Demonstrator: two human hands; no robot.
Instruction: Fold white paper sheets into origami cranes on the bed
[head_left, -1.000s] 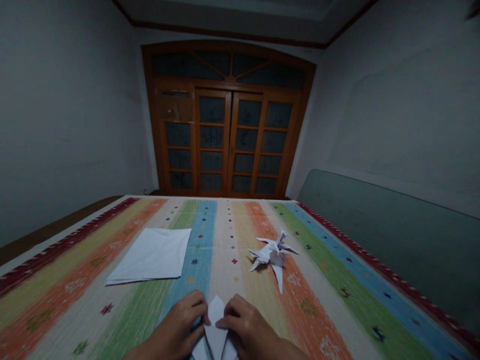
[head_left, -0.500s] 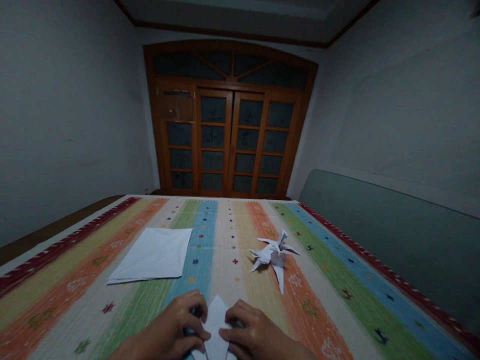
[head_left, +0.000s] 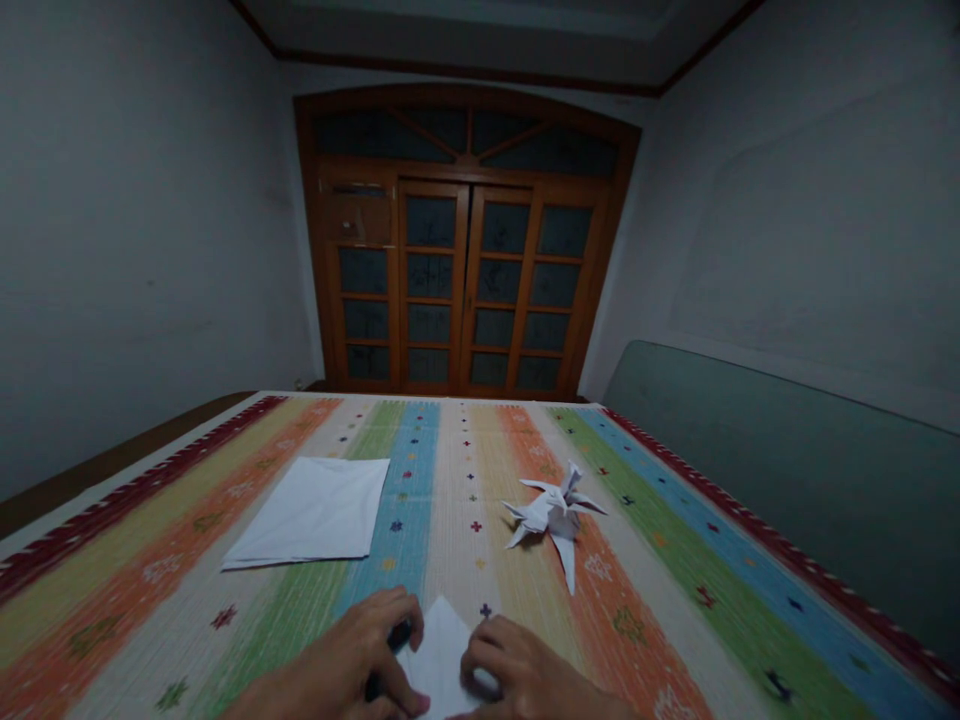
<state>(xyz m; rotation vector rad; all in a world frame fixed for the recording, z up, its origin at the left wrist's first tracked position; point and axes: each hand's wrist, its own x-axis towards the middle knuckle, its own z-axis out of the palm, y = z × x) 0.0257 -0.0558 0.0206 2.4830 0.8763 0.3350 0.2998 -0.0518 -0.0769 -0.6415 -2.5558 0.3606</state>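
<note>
A folded piece of white paper [head_left: 441, 650] lies on the table at the bottom centre, its pointed tip facing away from me. My left hand [head_left: 367, 655] grips its left side with bent fingers. On its right side, my right hand [head_left: 514, 668] has curled fingers pressed to the paper. The near end of the sheet runs below the picture's edge. Farther off to the right are folded paper cranes [head_left: 553, 512], bunched together; how many there are I cannot tell.
A stack of square white paper [head_left: 315, 512] lies to the left on the striped tablecloth [head_left: 454, 500]. A greenish backrest [head_left: 757, 450] runs along the right side. Wooden glazed doors [head_left: 469, 270] stand beyond the table's far edge.
The paper between my hands looks wider at its tip, where it was a narrow point. My right hand has shifted slightly right. The view has tilted a little.
</note>
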